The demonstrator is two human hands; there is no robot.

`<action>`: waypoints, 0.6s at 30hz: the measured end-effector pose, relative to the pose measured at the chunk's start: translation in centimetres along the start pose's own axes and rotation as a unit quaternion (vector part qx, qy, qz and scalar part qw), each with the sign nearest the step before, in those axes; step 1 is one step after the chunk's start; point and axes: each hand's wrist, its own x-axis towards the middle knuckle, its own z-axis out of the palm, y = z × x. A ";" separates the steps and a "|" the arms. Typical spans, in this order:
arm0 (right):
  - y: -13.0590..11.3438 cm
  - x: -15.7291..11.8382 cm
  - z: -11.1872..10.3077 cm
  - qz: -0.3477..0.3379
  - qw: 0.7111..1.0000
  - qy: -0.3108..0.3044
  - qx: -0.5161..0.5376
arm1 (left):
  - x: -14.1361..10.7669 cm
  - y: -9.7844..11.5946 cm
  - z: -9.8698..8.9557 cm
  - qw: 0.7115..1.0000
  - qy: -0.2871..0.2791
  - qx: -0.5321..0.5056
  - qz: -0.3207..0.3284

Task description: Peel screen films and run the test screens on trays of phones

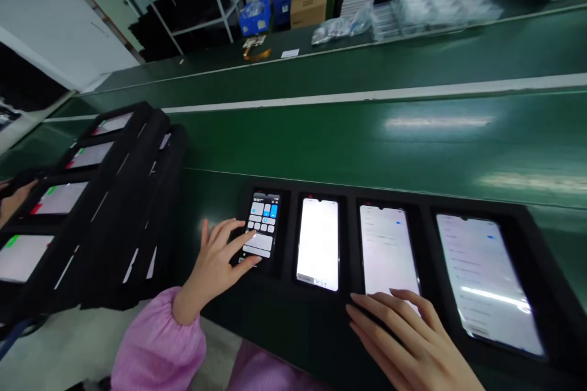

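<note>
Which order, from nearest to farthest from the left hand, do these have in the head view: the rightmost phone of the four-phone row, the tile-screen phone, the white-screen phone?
1. Tile-screen phone: left end, touched by the left hand.
2. White-screen phone: second from left, to that hand's right.
3. Rightmost phone: right end, beyond the others.

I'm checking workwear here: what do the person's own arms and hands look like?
The left sleeve is pinkish-purple, loose and crinkled, gathered in at the wrist. The left hand and right hand are slim-fingered and ungloved, with no rings showing. The right arm's sleeve, if any, is out of view.
</note>
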 end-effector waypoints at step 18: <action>-1.1 -0.5 1.6 0.046 0.999 0.018 0.022 | 6.3 -1.8 2.6 0.999 0.014 -0.007 -0.049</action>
